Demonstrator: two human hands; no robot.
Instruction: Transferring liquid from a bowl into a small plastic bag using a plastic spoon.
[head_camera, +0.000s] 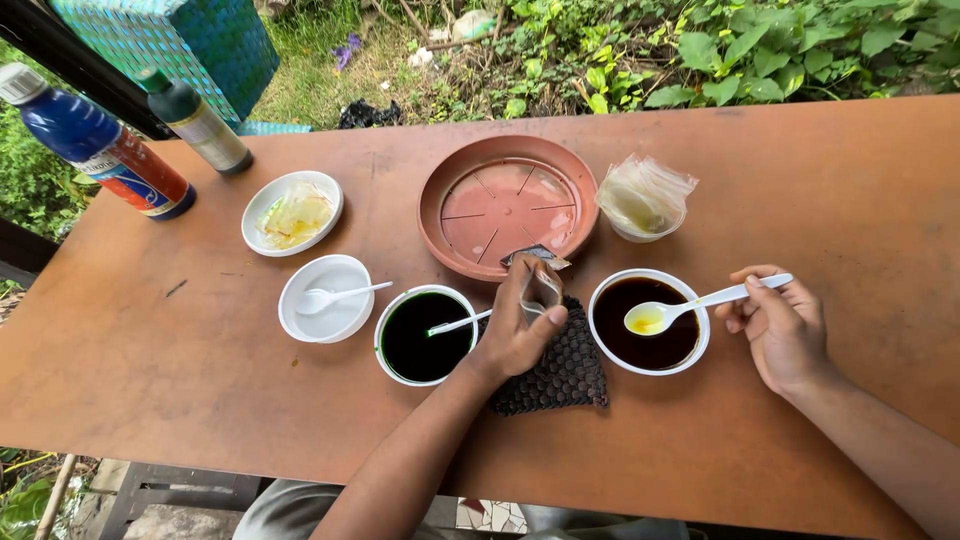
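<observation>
My right hand (785, 325) holds a white plastic spoon (690, 305) by its handle. The spoon's bowl carries a bit of yellow liquid and hovers over a white bowl of dark brown liquid (648, 322). My left hand (520, 322) pinches a small clear plastic packet (540, 283) above a dark woven mat (560, 370). Just left of that hand stands a white bowl of dark green liquid (422, 335) with a white spoon (458, 323) resting in it.
On the brown table (180, 360) sit a terracotta saucer (505, 205), a cup of clear wrappers (643, 200), a white dish with a yellowish piece (292, 212), a white bowl with a spoon (325, 297), a blue bottle (95, 140) and a green-capped bottle (195, 120).
</observation>
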